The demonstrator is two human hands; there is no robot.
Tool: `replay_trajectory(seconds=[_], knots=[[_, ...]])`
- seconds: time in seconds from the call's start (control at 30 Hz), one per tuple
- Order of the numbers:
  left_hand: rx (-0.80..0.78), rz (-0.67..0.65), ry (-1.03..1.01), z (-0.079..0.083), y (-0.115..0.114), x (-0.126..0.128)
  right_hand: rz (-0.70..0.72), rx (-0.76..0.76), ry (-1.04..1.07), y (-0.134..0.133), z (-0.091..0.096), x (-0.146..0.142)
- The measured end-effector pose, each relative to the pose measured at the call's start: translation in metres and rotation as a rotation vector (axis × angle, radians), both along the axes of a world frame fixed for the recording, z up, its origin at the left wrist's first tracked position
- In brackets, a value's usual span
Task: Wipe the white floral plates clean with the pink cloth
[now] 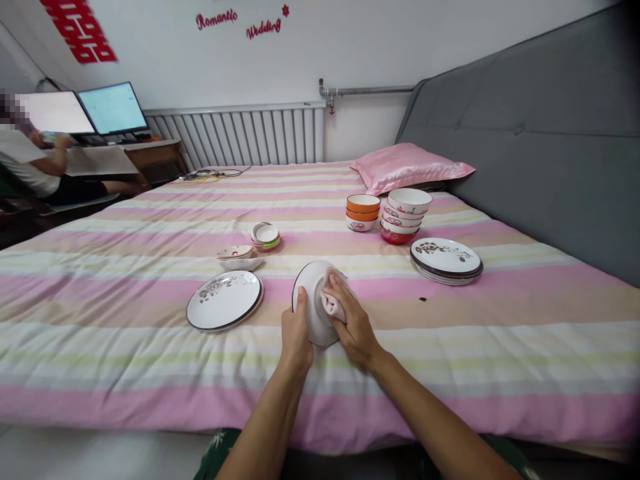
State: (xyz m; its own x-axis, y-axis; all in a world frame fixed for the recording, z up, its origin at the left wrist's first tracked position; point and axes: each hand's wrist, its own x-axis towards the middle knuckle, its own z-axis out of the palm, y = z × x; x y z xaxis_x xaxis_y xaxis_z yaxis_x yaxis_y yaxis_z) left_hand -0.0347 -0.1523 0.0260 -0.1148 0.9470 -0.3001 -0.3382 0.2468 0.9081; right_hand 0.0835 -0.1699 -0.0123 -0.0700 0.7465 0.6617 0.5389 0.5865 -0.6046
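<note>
A white plate [311, 293] with a dark rim is held tilted above the bed, its underside with the foot ring facing me. My left hand [297, 330] grips its left edge, the thumb lying on the underside. In my right hand [354, 323] is a pale pink cloth [331, 303], bunched and pressed against the plate's underside. To the left lie white oval plates [225, 300] with a dark rim and a floral print. Behind them are small dishes [239, 259] and a pile of little bowls [266, 235].
Stacked plates [447, 257] lie to the right, in front of red-and-white bowls [404, 217] and orange bowls [363, 208]. A pink pillow [410, 167] rests by the grey headboard [530, 127]. Cables [213, 175] lie at the far edge. A person [35, 160] sits by monitors [113, 109] at left.
</note>
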Motion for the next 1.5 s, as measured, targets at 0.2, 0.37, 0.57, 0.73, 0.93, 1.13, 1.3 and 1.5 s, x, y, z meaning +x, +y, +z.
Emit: replay_trajectory(seconds=[0.2, 0.37, 0.57, 0.73, 0.93, 1.13, 1.3, 1.5], knots=[[0.014, -0.006, 0.046, -0.002, -0.001, 0.0, 0.118, 0.044, -0.011, -0.006, 0.008, -0.001], [0.034, 0.014, -0.021, -0.006, 0.001, -0.002, 0.18, 0.06, -0.066, -0.014, 0.011, -0.004], [0.004, 0.017, -0.034, -0.013, 0.006, -0.004, 0.167, 0.069, -0.039, -0.022, 0.009, -0.01], [-0.03, 0.032, -0.06, -0.016, 0.009, -0.003, 0.12, 0.1, 0.06, -0.025, 0.006, -0.013], [-0.025, 0.05, -0.101, -0.013, 0.008, -0.002, 0.036, 0.031, 0.063, -0.025, 0.005, -0.007], [-0.029, 0.049, -0.075, -0.013, 0.008, -0.003, -0.139, -0.016, -0.096, -0.022, 0.004, 0.0], [-0.034, 0.042, -0.034, -0.011, 0.005, -0.002, -0.267, -0.03, -0.139, -0.018, 0.003, 0.002], [-0.024, 0.027, 0.005, -0.007, 0.003, 0.0, -0.331, -0.059, -0.067, -0.014, 0.003, 0.001]])
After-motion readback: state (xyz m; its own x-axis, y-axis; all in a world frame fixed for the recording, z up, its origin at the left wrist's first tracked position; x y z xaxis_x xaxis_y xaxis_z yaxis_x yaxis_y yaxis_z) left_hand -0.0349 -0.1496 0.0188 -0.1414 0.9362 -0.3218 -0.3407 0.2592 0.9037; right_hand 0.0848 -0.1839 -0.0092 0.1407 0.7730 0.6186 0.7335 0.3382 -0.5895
